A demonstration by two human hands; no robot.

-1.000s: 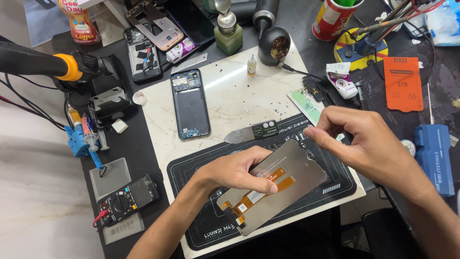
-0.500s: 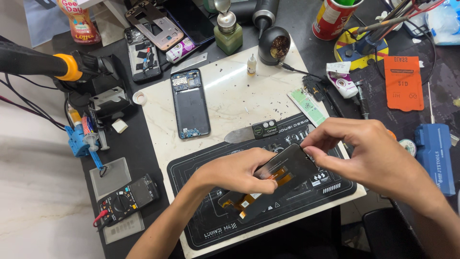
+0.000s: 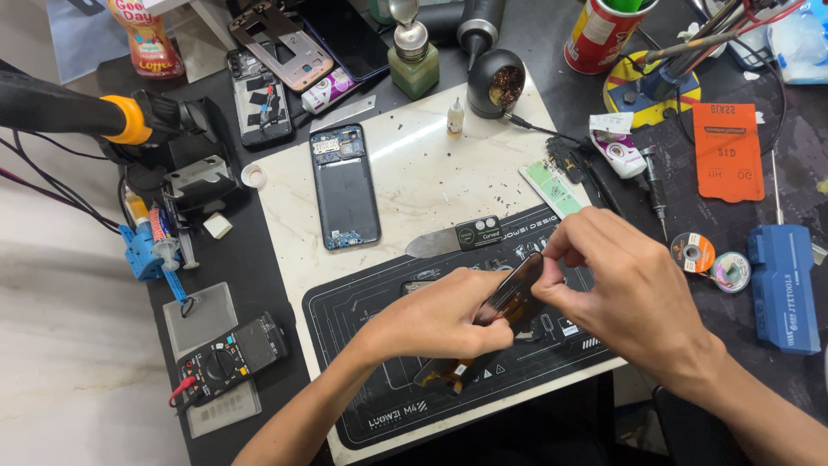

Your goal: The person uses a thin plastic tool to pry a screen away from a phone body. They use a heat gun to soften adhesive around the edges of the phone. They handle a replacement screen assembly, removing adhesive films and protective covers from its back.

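We held the phone screen panel (image 3: 511,298) edge-on between both hands over the black work mat (image 3: 362,362), so only its thin dark side and part of the back showed. Our left hand (image 3: 444,318) kept a closed grip on the panel's lower half, fingers wrapped over it. Our right hand (image 3: 621,289) pinched the upper end between thumb and fingertips, a narrow grip closed on the panel. An orange flex cable (image 3: 448,373) hung just below the left grip, near the mat; we could not tell whether it touched.

Just above the grip lay a flat metal pry blade with a dark handle (image 3: 461,239), at the mat's upper edge. Further up and to the left of the grip, an opened phone body (image 3: 344,185) lay flat on the white slab (image 3: 414,147) of the tabletop. Well to the left of the grip sat a multimeter (image 3: 228,358). Well to the right of the grip lay a blue tool case (image 3: 783,289), with two solder spools (image 3: 711,261) between it and the right hand.
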